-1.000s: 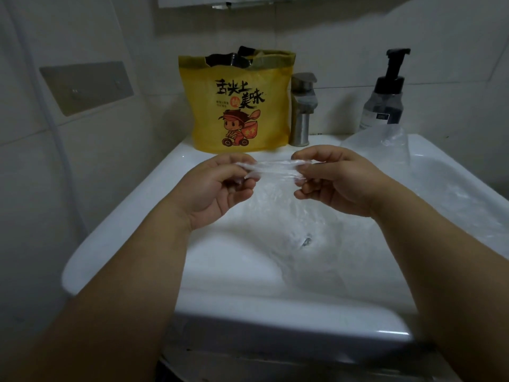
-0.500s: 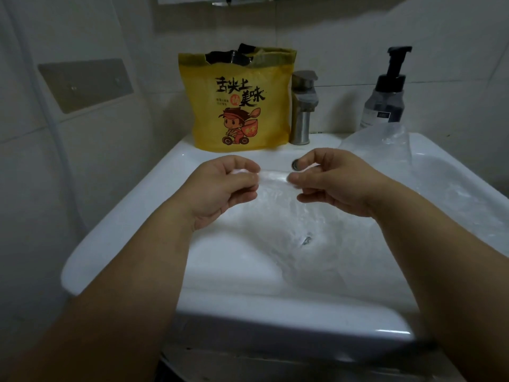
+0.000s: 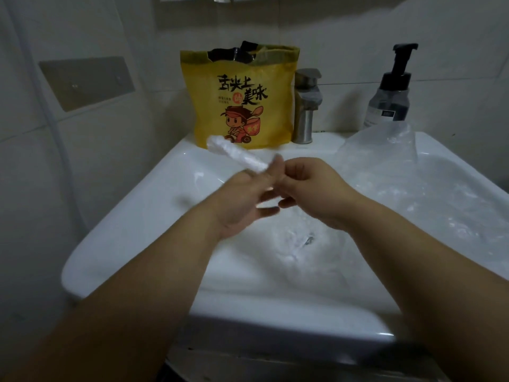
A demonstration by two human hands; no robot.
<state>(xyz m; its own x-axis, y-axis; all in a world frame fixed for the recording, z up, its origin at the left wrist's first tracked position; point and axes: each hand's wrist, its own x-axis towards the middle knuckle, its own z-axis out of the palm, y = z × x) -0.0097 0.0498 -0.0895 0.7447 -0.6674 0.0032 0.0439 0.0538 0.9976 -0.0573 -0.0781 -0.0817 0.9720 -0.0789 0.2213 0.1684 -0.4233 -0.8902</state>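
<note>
A twisted strip of clear plastic film (image 3: pixel 237 155) is held just above centre of the frame. It slants from the meeting hands up and to the left, and its free end is seen against the bottom of a yellow snack bag (image 3: pixel 242 95). A second ago the strip was stretched level between two hands held apart. The hands have since been brought together, so one end has been let loose or swung round. The twisting seems to be finished, and a knot or a fold is judged to be the likely next step.

The right hand (image 3: pixel 314 188), right of centre, is curled, with thumb pressed to forefinger on the near end of the strip. The left hand (image 3: pixel 245 199), touching it at centre, is smeared by motion. Its fingers look fairly straight, but it cannot be told whether the strip is pinched or only brushed by them.

Both hands are held over a white sink (image 3: pixel 115 232). A crumpled clear plastic sheet (image 3: pixel 385 150) is draped over the sink's right side and back ledge. Behind it, a metal tap (image 3: pixel 305 106) is set right of the yellow bag, and a dark pump bottle (image 3: pixel 391 92) is seen at upper right. A grey wall plate (image 3: pixel 85 81) is fixed to the tiles at upper left.
</note>
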